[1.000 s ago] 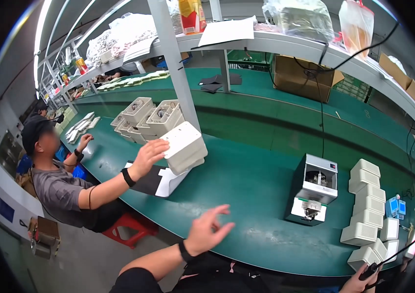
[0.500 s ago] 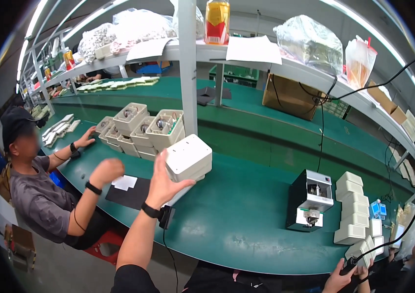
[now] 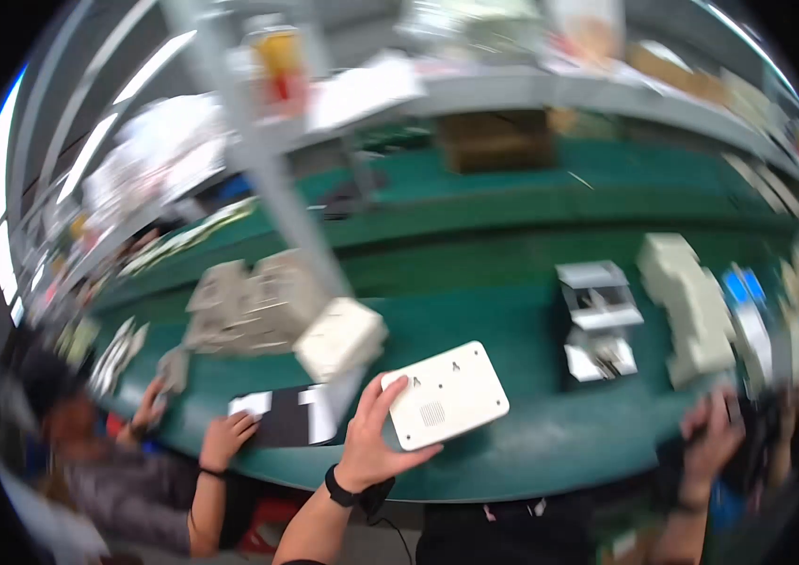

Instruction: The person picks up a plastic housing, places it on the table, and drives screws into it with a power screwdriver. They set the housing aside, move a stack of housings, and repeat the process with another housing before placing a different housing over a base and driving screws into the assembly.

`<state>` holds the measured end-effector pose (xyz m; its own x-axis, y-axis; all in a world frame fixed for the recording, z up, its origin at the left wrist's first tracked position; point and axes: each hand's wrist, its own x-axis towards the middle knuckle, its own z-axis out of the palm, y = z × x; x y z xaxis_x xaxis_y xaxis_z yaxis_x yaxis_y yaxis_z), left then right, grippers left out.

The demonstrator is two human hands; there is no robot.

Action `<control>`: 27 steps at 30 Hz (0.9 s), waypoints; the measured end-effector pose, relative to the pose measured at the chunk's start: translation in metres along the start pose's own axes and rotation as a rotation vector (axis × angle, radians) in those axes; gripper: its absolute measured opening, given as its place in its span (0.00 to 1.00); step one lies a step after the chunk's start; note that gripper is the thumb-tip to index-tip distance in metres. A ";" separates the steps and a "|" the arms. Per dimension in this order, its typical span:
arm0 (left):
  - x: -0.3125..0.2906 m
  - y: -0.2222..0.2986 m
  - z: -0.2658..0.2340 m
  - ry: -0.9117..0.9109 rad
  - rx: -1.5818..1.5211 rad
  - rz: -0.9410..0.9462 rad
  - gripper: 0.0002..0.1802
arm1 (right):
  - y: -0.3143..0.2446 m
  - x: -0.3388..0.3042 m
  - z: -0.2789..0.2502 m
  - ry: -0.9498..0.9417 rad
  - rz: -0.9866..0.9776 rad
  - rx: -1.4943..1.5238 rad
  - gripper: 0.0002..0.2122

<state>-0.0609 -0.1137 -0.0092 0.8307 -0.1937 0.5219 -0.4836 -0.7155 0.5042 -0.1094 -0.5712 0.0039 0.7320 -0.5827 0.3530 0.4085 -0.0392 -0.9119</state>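
Observation:
My left hand point(image 3: 367, 447) grips a flat, cream-white plastic case point(image 3: 447, 395) with rounded corners, thumb below and fingers over its left edge. Its face shows small holes, two keyhole slots and a square of vent lines. Just beyond it, a stack of similar white cases point(image 3: 341, 337) stands on the green bench. At the right, my right hand point(image 3: 715, 438) is raised near the bench edge, its fingers smeared by motion. Whether it holds anything is unclear.
A black-and-silver machine point(image 3: 597, 320) stands right of centre, beside a row of cream cases point(image 3: 687, 301). At left, a co-worker's hand point(image 3: 228, 441) rests by a dark mat point(image 3: 282, 419). A grey post point(image 3: 272, 169) rises behind stacked open housings point(image 3: 254, 306).
My left hand has come away from the stack with a white case in it, moving right and nearer. My right hand has risen. The co-worker's near hand has lowered to the mat.

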 end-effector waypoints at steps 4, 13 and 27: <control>0.003 0.028 0.082 -0.369 -0.289 0.111 0.55 | 0.005 0.038 0.077 -0.240 -0.063 0.192 0.07; 0.020 0.067 0.174 -0.518 -0.263 -0.006 0.69 | -0.005 0.077 0.113 -0.323 -0.072 0.164 0.07; 0.029 0.043 0.176 -0.559 -0.359 -0.053 0.64 | 0.014 0.079 0.128 -0.483 0.061 0.063 0.08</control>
<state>-0.0090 -0.2683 -0.0934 0.8270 -0.5526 0.1033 -0.4196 -0.4845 0.7676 0.0237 -0.5136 0.0458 0.9187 -0.1387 0.3697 0.3784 0.0412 -0.9247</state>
